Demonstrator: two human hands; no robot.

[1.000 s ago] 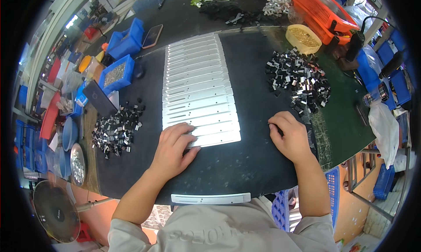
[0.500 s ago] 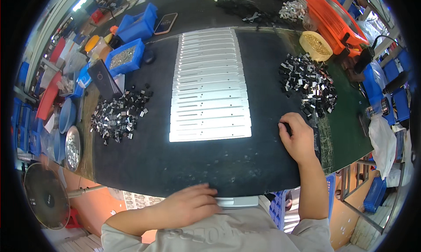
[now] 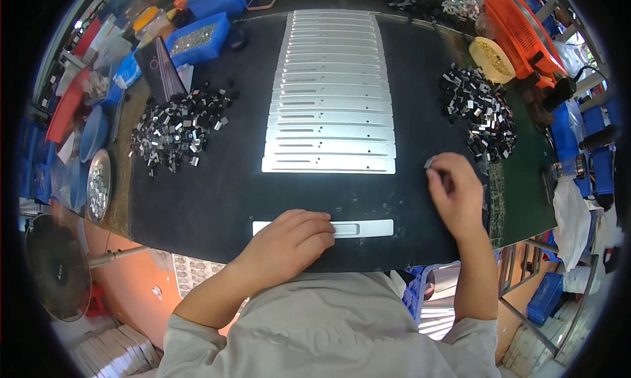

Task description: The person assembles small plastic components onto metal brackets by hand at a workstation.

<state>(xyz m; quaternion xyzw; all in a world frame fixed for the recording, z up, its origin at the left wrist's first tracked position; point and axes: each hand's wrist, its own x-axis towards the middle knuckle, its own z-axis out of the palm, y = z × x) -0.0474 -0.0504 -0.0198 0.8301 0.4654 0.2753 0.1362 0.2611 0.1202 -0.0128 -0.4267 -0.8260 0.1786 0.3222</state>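
Note:
A narrow silver metal strip with a long recessed slot (image 3: 374, 229) lies crosswise near the front edge of the table. My left hand (image 3: 289, 242) is closed over its middle, fingers bent together and covering part of the slot. To the right, my right hand (image 3: 458, 192) pinches a small black-and-silver clip (image 3: 428, 162) between thumb and forefinger, just above the mat. Ahead of both hands, a row of similar silver strips (image 3: 332, 125) lies side by side.
Heaps of small black-and-silver clips lie at left (image 3: 174, 131) and right (image 3: 483, 115). A dark phone-like slab (image 3: 160, 72) leans behind the left heap. Further out stand a blue bin (image 3: 220, 33), a yellow bowl (image 3: 490, 59) and an orange basket (image 3: 519, 26).
My left hand has brought the metal strip up from below the table edge onto the mat. The small clip now shows at my right fingertips. The view has tilted down slightly.

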